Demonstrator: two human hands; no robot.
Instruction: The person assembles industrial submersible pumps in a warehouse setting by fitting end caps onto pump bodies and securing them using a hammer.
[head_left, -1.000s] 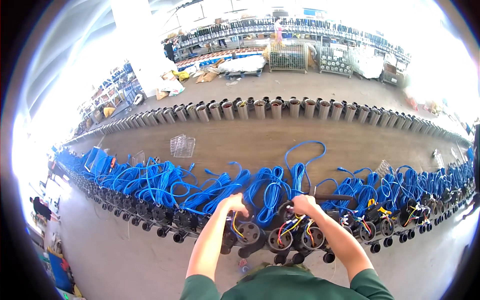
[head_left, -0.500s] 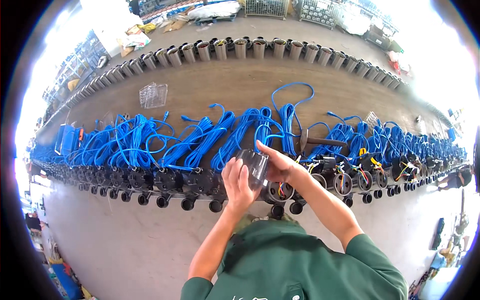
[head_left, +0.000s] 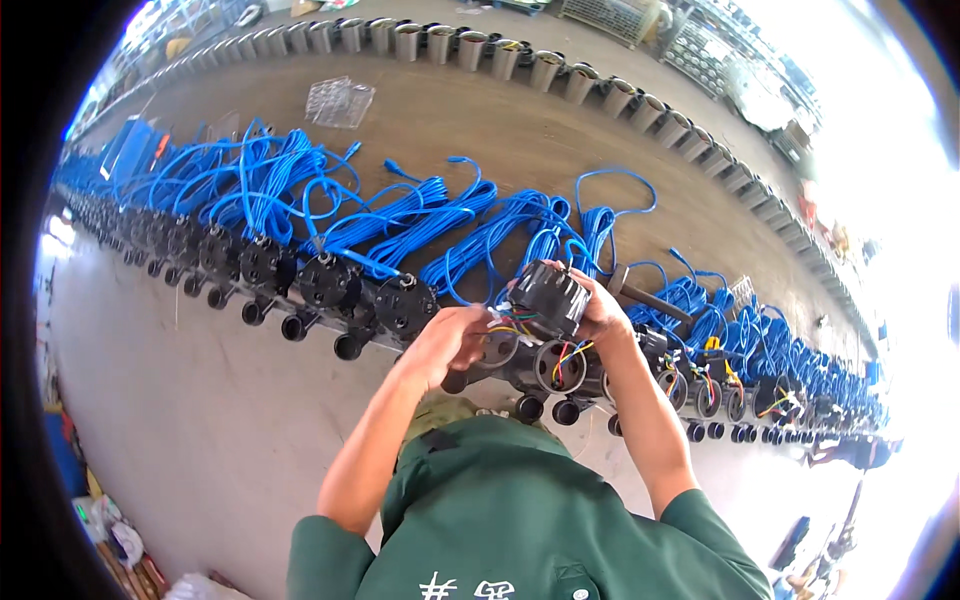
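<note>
My right hand [head_left: 604, 312] grips a black ribbed plastic cap [head_left: 548, 298] from its right side, above the row of pump housings. Thin coloured wires [head_left: 522, 326] with pale ends come out of the cap's left side. At those wires my left hand [head_left: 448, 342] is closed, its fingertips pinching around them; exactly which ones is hidden. Just below the cap sits an open round housing [head_left: 559, 368] with red, yellow and other wires sticking out. A coiled blue cable [head_left: 545, 240] lies right behind the cap.
Black-capped housings [head_left: 325, 282] line the table's near edge to the left. Open ones with loose wires [head_left: 708, 396] continue right. A hammer [head_left: 655, 300] lies among blue cable bundles [head_left: 400, 215]. Farther back are a clear plastic rack [head_left: 340, 102] and a row of metal cylinders [head_left: 505, 58].
The black cap has turned in my right hand, so its wires now show. My left hand has left the cap's side and moved to the wires. The view has tilted.
</note>
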